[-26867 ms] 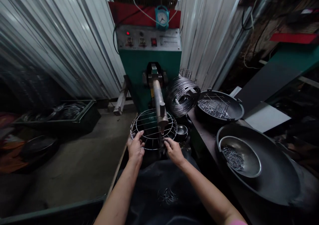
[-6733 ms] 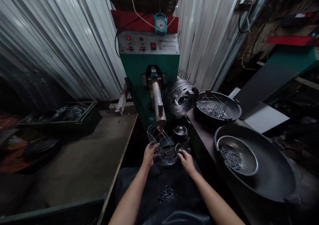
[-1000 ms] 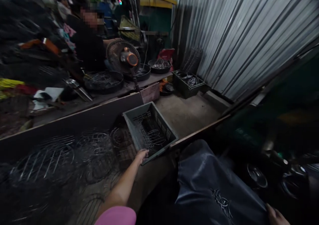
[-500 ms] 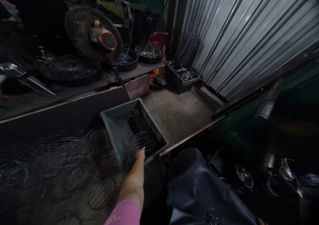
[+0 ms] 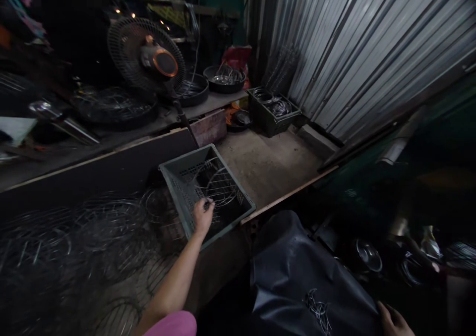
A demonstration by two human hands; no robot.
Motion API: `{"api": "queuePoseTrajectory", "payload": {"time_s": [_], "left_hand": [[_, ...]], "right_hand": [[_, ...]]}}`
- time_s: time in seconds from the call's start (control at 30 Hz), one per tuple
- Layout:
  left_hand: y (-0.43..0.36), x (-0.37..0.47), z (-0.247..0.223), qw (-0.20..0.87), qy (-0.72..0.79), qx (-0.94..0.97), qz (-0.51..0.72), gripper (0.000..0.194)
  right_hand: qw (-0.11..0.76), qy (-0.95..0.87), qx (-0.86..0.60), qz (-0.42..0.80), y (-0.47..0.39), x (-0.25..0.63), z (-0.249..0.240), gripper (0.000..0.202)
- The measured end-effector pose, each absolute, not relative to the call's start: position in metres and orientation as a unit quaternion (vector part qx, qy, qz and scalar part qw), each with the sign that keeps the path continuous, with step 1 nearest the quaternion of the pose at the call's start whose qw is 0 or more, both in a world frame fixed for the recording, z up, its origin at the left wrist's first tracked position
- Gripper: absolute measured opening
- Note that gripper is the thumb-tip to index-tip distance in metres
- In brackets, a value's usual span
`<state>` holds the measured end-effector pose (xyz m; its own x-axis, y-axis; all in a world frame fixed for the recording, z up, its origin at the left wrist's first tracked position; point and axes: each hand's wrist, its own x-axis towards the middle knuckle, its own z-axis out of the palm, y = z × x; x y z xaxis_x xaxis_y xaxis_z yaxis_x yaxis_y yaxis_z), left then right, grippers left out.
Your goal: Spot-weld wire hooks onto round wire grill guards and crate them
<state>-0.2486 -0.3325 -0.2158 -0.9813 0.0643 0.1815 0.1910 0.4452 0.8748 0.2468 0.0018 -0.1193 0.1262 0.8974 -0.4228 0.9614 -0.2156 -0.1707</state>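
My left hand [image 5: 204,213] reaches over the near left side of a green plastic crate [image 5: 173,185]. Its fingers are closed at the edge of a round wire rack [image 5: 222,187], which is inside the crate; whether other racks lie beneath it is hard to see. At the lower right, my right hand [image 5: 394,320] shows only in part beside the dark apron [image 5: 286,261] over my lap. Its visible fingers look stretched out, with nothing seen in them. A small bundle of bent wire pieces [image 5: 318,308] lies on the apron.
Several wire racks [image 5: 104,227] are piled on the floor at left. A fan [image 5: 159,61] stands behind the crate. Another crate [image 5: 273,113] with wire rings is farther back, near corrugated metal sheets [image 5: 357,43]. A wooden strip [image 5: 290,195] edges the floor board.
My left hand has drawn slightly back and up, and the wire rack stands out higher in the crate. More of my right hand has come into view. The camera view has shifted slightly.
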Motion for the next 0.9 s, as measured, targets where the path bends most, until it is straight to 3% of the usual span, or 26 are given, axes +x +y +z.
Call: {"api": "queuePoseTrajectory", "payload": {"time_s": [0.1, 0.2, 0.3, 0.47, 0.57, 0.7, 0.77, 0.9], "left_hand": [[-0.294, -0.218, -0.153, 0.122, -0.808, -0.359, -0.452, 0.008], [-0.249, -0.169, -0.096, 0.177, -0.666, -0.618, -0.378, 0.018], [-0.218, -0.117, -0.058, 0.221, -0.498, -0.767, -0.339, 0.017], [-0.194, -0.068, -0.04, 0.239, -0.354, -0.836, -0.345, 0.017], [-0.188, -0.054, -0.045, 0.102, -0.359, -0.869, -0.325, 0.028], [-0.203, -0.031, -0.055, -0.249, -0.372, -0.857, -0.257, 0.028], [-0.216, -0.022, -0.061, -0.356, -0.383, -0.789, -0.322, 0.02], [-0.212, -0.019, -0.063, -0.412, -0.471, -0.576, -0.526, 0.018]], "right_hand": [[-0.064, 0.601, 0.731, -0.317, -0.018, 0.218, -0.088, 0.058], [-0.186, 0.512, 0.639, -0.544, -0.039, 0.186, -0.043, 0.06], [-0.225, 0.392, 0.519, -0.726, -0.052, 0.176, 0.001, 0.064], [-0.288, 0.343, 0.495, -0.745, -0.069, 0.212, 0.024, 0.031], [-0.364, 0.287, 0.509, -0.725, -0.075, 0.24, 0.015, 0.023], [-0.427, 0.232, 0.451, -0.749, -0.072, 0.275, 0.007, 0.012], [-0.436, 0.234, 0.433, -0.753, -0.072, 0.291, 0.004, 0.011], [-0.428, 0.238, 0.42, -0.764, -0.081, 0.315, -0.011, 0.013]]}}
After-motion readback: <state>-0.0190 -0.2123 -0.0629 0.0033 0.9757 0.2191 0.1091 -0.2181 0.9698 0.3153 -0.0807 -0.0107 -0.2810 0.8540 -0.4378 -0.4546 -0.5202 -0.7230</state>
